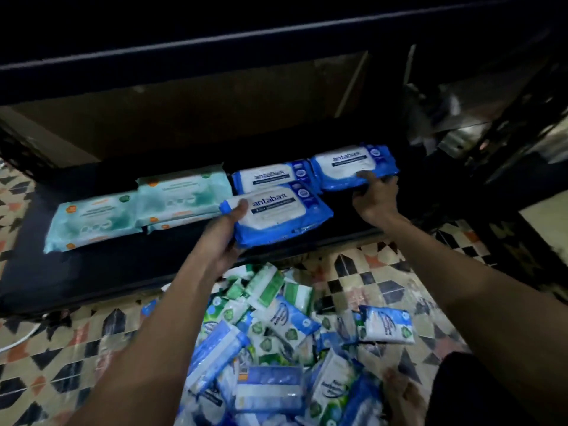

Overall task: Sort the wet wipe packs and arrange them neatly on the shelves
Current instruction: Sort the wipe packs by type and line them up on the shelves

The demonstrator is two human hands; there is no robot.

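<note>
Left grip [229, 229]: fingers under and thumb on top of a blue pack [276, 215], held at its left end, just above the front part of the shelf. Right grip [373, 196]: thumb on top, fingers curled round the near edge of a second blue pack [353, 167], which lies at the right end of the row; whether it rests flat on the shelf or is slightly lifted cannot be told. Black shelf [107, 272]: low, dark, close to the floor, with a higher black board over it. Patterned tile floor [384, 281]: cream, black and orange shapes, in front of the shelf. Pile of loose packs [276, 348]: blue, white and green, heaped on the floor between the two forearms; one small pack [387, 324] lies apart at the right of the pile. On the shelf, left to right: a pale green pack [92, 222] nearest the front, a stack of pale green packs [184, 195] behind and beside it, then a third blue pack [270, 176] lying partly behind the one in the left grip. Print on the blue packs reads "antabax"; smaller print too blurred to read.
</note>
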